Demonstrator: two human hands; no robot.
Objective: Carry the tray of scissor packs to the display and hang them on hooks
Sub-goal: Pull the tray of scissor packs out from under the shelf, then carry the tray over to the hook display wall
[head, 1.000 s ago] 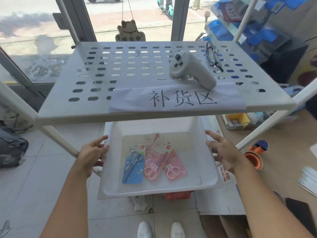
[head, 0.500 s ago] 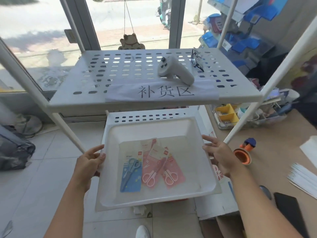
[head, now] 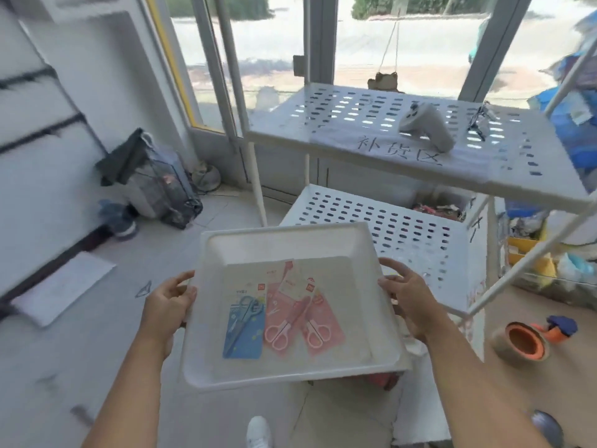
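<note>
White rack (head: 420,163) beside; left hand (head: 168,305) and right hand (head: 410,295) clamp tray (head: 290,370) rims, scissor packs (head: 281,318) inside—carrying step, display next.

White rectangular tray (head: 226,367), shallow, held level. Inside, on its floor: 1 blue scissor pack (head: 243,331) at left, 2 pink packs (head: 292,313) overlapping at centre, all lying flat.

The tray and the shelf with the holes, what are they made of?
The tray looks like white plastic: smooth, slightly glossy, with rounded moulded corners and a thin rim. The shelf is probably painted metal: a thin, flat white sheet punched with neat rows of slots, though rigid plastic can't be ruled out.
</note>
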